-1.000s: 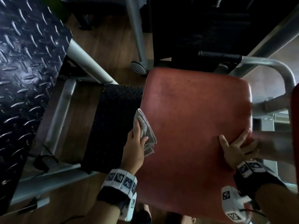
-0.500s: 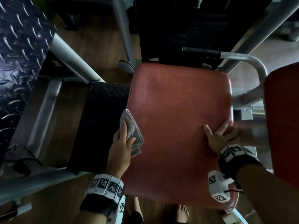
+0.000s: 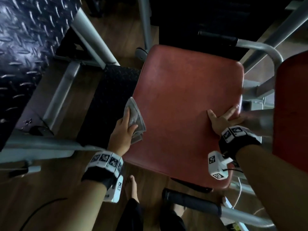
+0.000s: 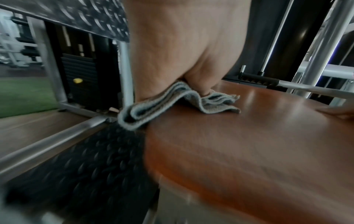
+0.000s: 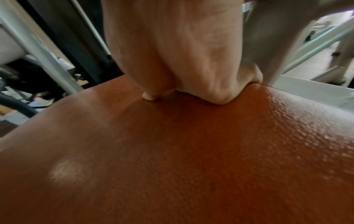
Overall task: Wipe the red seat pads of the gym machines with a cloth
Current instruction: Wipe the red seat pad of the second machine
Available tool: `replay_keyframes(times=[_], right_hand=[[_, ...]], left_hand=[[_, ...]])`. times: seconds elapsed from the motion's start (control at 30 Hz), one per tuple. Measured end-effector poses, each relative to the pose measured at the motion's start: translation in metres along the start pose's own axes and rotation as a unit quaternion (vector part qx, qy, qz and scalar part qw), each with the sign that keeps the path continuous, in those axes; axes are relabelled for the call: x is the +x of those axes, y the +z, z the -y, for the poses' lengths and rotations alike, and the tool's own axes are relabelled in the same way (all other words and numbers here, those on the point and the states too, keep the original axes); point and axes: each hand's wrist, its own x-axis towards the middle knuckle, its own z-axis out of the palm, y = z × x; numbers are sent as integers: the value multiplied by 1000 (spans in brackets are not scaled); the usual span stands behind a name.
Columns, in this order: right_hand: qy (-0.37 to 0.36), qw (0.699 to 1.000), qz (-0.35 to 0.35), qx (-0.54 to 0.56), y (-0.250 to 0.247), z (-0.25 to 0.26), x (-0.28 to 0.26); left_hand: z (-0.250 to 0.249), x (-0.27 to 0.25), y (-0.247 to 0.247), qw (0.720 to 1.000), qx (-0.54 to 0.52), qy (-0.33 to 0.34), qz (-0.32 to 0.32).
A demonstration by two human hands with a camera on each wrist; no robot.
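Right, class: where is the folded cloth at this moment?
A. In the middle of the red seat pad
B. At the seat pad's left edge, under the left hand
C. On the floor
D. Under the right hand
B: the left hand holds the folded cloth against the left edge of the red seat pad; the right hand rests bare on the pad.

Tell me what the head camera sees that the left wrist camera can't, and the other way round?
Only the head view shows the whole right hand resting on the red seat pad, a second red pad, and a bare foot. Only the left wrist view shows green turf and the cloth's stacked folds. Both show the left hand holding the grey cloth at the pad's left edge.
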Motion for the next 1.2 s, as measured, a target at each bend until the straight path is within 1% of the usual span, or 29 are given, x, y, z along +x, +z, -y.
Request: replay_keyframes(times=[0.1, 0.2, 0.27, 0.33, 0.4, 0.43, 0.5, 0.57, 0.67, 0.73, 0.8, 0.87, 0.97, 1.03, 1.2], right_hand=[[8, 1000, -2, -7, -5, 5, -9], [4, 1000, -10, -2, -6, 7, -11], [-10, 1000, -23, -3, -7, 4, -11], [-24, 999, -30, 1, -9, -2, -9], [-44, 999, -30, 9, -7, -7, -8], [-51, 998, -32, 11, -6, -9, -7], [-57, 998, -42, 2, -4, -10, -7], [-59, 997, -44, -17, -3, -10, -9], [-63, 997, -40, -24, -5, -8, -11], [-67, 996, -43, -29, -4, -9, -11], [-66, 996, -42, -33, -4, -8, -13], [-64, 997, -33, -40, -6, -7, -12], [-66, 996, -17, -62, -11, -7, -11], [-70, 995, -7, -70, -12, -8, -10], [-75, 995, -11, -60, -10, -11, -10]], left_hand=[[17, -42, 11, 998, -54, -25, -13], [23, -63, 19, 995, -93, -30, -30], [21, -61, 18, 995, -79, -39, -34], [14, -50, 13, 995, -85, -54, -19], [5, -35, 6, 992, -106, -66, 11], [1, -29, 2, 992, -103, -66, 21], [0, -24, 0, 995, -76, -66, 21], [3, -38, 7, 996, -65, -67, 6], [14, -73, 25, 994, -89, -42, -39], [16, -91, 35, 990, -109, -44, -72], [17, -97, 42, 987, -121, -59, -92], [15, -92, 41, 983, -144, -79, -87], [15, -79, 34, 981, -151, -108, -61], [15, -77, 32, 982, -146, -111, -52], [4, -105, 43, 980, -144, -106, -85]])
